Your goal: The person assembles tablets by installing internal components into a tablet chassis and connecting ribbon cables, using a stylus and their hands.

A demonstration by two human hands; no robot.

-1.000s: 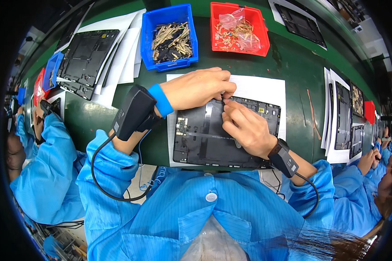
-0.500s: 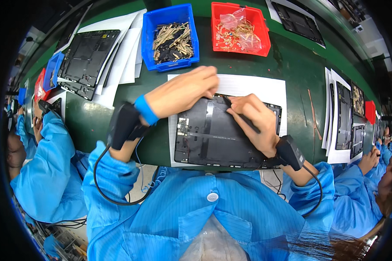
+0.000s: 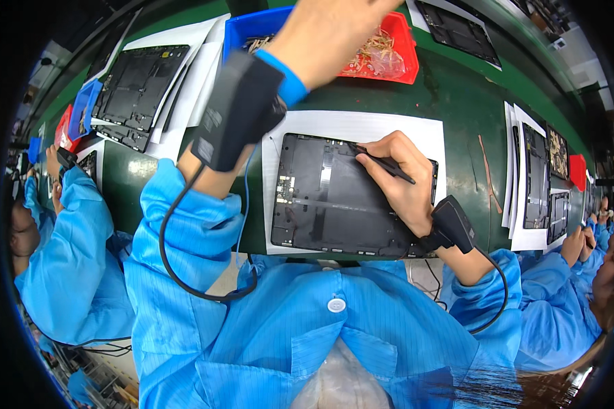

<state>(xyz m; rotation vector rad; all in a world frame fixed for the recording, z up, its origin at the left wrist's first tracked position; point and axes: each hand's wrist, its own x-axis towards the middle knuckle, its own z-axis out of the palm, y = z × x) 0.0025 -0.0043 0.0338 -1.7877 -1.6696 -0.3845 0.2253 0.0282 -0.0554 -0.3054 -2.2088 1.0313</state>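
A flat black tablet-like housing (image 3: 361, 218) lies on white paper (image 3: 361, 123) in front of me, with small metal parts along its edges. Over its right half, my right hand (image 3: 404, 180) is closed around slim black tweezers (image 3: 393, 169). Their tip meets the housing's far edge, near the middle. My left hand (image 3: 331, 41) is raised over the bins at the far side. It covers part of the red bin (image 3: 409, 51) and of the blue bin (image 3: 242, 26). Its fingers are blurred and run up to the picture's upper edge, so their grip is hidden.
Similar black housings (image 3: 140, 85) on paper sheets lie at the left, and more (image 3: 535, 177) at the right. Brown strips (image 3: 488, 174) lie on the green table (image 3: 467, 123). Co-workers in blue sleeves (image 3: 71, 273) sit on both sides. Cables hang from my wrist devices.
My left hand has left the housing's far edge and moved up and away to the bins. My right hand stays at the housing with the tweezers, now tilted more flatly.
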